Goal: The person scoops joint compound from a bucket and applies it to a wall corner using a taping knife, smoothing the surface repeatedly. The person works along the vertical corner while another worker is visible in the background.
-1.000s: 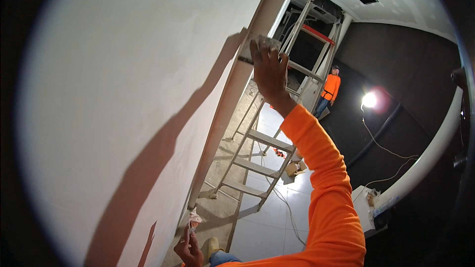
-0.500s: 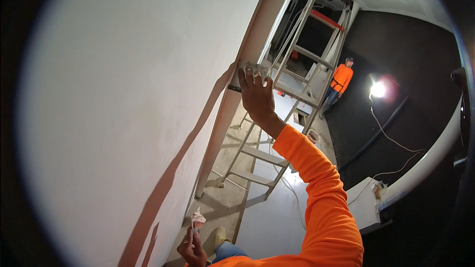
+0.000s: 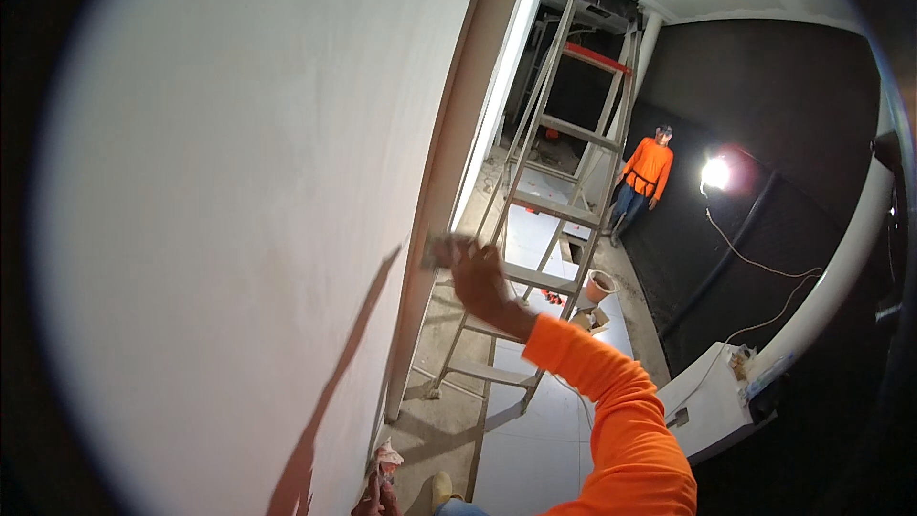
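Observation:
My right hand reaches out in front, fingers closed round a flat grey scraper. The tool lies against the narrow edge strip of the pale wall, and motion blurs it. Low in the picture, close to the foot of the wall, my left hand is closed on a putty-smeared tool with a pinkish-white lump on it. The lower part of that hand is cut off by the picture's edge.
A stepladder stands just beyond my right hand. Behind it is a person in an orange top, beside a bright lamp with a trailing cable. A bucket and white floor panels lie to the right of the wall.
My right hand has moved down along the wall edge with the scraper. My left hand sits lower in the picture. The view has shifted, and the bucket now shows.

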### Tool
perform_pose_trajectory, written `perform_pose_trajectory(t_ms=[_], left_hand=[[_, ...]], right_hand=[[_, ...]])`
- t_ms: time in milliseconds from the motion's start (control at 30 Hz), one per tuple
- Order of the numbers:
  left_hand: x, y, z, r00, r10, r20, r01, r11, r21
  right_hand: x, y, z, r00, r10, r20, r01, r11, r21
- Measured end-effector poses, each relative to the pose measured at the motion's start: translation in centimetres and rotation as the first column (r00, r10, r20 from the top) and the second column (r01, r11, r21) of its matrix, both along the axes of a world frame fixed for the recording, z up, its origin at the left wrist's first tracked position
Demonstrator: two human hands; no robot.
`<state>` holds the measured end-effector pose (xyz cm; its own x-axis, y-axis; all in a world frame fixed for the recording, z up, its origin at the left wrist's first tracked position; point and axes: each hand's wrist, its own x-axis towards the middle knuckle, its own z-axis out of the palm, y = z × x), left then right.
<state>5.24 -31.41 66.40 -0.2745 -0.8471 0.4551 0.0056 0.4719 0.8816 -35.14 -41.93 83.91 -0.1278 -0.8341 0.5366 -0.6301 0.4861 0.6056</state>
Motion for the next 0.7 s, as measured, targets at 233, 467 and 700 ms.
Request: perform_pose_trajectory(t_ms=[233,467,700], left_hand=[[-1.2,-0.2,0.2,1.0,0.003,0.031,0.001,0.993,-0.118],[-7.2,-1.1,2.1,0.999,0.034,0.029,-0.031,0.994,-0.104],[-11.6,0.4,4.6,0.997,0.076,-0.015,-0.077,0.994,-0.08]], right_hand=[[-9.8,3.3,35.4,0.509,0.807,0.3,-0.453,0.547,-0.704],[-13.7,-0.2,46.7,0.374,0.708,0.599,-0.41,0.706,-0.578],[-16.1,-2.3,43.7,0.311,0.701,0.642,-0.654,0.648,-0.391]])
